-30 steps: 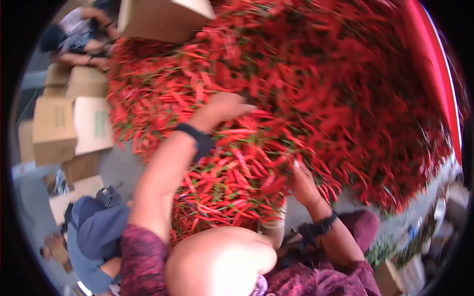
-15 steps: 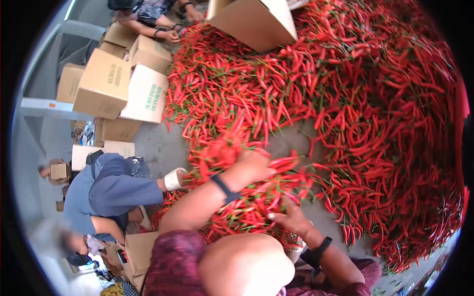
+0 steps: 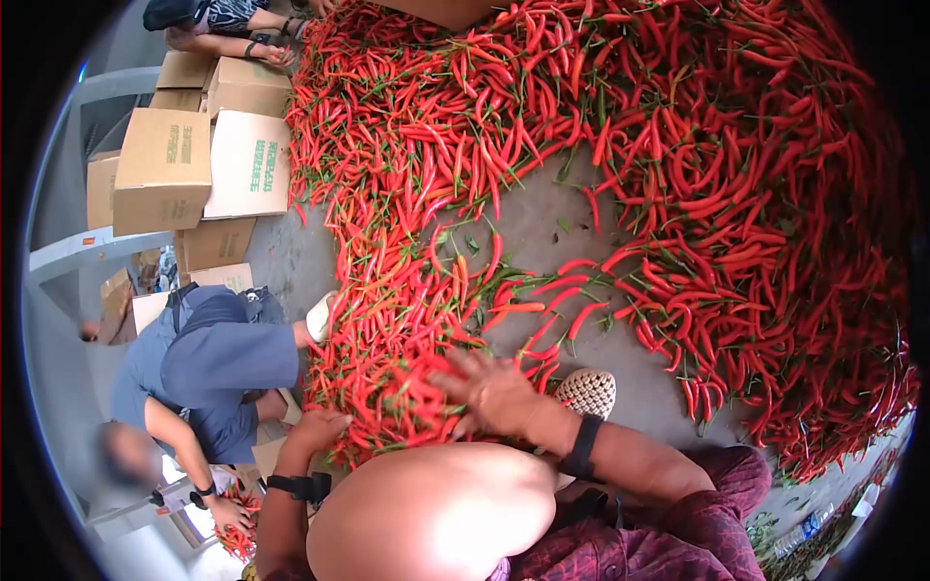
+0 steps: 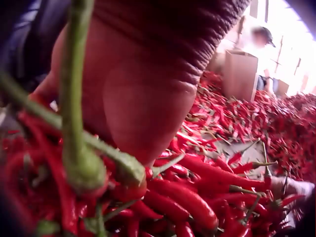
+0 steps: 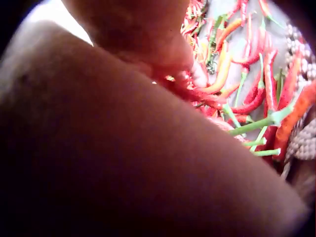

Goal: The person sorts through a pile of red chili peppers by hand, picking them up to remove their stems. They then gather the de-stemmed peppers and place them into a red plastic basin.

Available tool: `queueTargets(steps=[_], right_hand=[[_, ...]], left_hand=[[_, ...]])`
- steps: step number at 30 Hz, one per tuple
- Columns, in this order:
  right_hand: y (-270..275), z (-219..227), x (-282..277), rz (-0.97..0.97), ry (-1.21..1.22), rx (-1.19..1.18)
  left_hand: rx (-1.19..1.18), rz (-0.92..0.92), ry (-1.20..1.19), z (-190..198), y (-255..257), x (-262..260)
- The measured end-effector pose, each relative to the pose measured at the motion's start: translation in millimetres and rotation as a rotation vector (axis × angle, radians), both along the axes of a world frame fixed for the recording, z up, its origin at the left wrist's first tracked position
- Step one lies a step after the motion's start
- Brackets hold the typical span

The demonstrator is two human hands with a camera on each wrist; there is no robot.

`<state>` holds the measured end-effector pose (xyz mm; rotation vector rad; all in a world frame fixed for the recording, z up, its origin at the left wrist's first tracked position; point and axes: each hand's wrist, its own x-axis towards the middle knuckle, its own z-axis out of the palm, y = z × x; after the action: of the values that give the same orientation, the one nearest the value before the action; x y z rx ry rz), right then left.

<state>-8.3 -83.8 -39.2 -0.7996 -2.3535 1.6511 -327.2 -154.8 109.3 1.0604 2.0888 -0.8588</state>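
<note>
Red chili peppers (image 3: 417, 232) with green stems lie in a broad heap on the floor. My right hand (image 3: 499, 392) is spread over the near part of the heap, its fingers straight and touching peppers. At the heap's left near edge, my left hand (image 3: 320, 428) rests against peppers with relaxed fingers. In the left wrist view, the left hand (image 4: 148, 98) bends down over chili peppers (image 4: 187, 197), stems close to the lens. The right hand (image 5: 143, 39) reaches down among peppers in the right wrist view; its fingertips are partly hidden.
Cardboard boxes (image 3: 163, 169) stand stacked at the left. A person in blue (image 3: 218, 358) crouches beside the heap, handling peppers. Another person's arm (image 3: 228, 45) reaches in at the top left. A woven shoe (image 3: 587, 392) stands by my right hand, on grey floor (image 3: 542, 218).
My left hand has drawn back from the middle of the heap to its left near edge. My right hand has moved left onto the near peppers. The view has shifted, showing more bare floor.
</note>
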Motion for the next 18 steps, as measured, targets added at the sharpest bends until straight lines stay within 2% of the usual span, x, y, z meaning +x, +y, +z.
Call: queueTargets(steps=[1, 2, 4, 5, 7, 8, 9, 10, 12, 14, 15, 17, 18], right_hand=[[6.7, 1.5, 10.9, 0.009, -0.163, -0.041], [-0.2, -11.1, 15.7, -0.004, -0.159, -0.029], [-17.4, -40.2, 21.4, -0.033, -0.149, -0.009], [-23.2, -41.5, 27.3, -0.05, -0.036, -0.029], [-29.9, -41.4, 39.2, -0.09, 0.183, -0.057], [-26.2, -26.4, 47.0, -0.065, 0.203, -0.108], [-28.1, -21.0, 53.7, -0.087, 0.205, -0.047], [-35.1, -17.1, 59.4, -0.109, 0.21, 0.01], [-40.9, -2.3, 78.8, -0.215, 0.228, 0.069], [-41.9, 1.7, 117.9, -0.354, 0.269, -0.01], [-44.1, 1.7, 137.4, -0.462, 0.275, -0.02], [-43.6, -1.1, 179.8, -0.512, 0.12, -0.069], [-48.7, -10.4, 197.1, -0.565, 0.076, -0.145]], left_hand=[[-0.008, 0.156, -0.013, 3.0, -5.3, -6.6], [-0.064, -0.044, -0.025, 2.5, -3.9, -21.0], [-0.012, -0.486, 0.252, 1.4, 28.1, 6.7], [0.147, -0.465, 0.206, 0.7, 49.1, 26.4], [0.473, -0.421, 0.018, -11.7, 90.6, 74.8], [0.708, -0.512, -0.212, -27.7, 103.3, 93.6], [0.692, -0.427, -0.411, -45.4, 116.7, 113.5], [0.689, -0.551, -0.479, -56.7, 126.2, 145.4], [0.552, -0.792, -0.75, -84.1, 134.1, 184.7], [0.223, -1.036, -0.702, -106.9, 119.8, 207.2], [-0.04, -1.071, -0.614, -113.1, 110.2, 205.9], [-0.11, -1.071, -0.609, -130.4, 88.4, 175.0], [-0.217, -1.049, -0.504, -127.8, 95.9, 176.6]])
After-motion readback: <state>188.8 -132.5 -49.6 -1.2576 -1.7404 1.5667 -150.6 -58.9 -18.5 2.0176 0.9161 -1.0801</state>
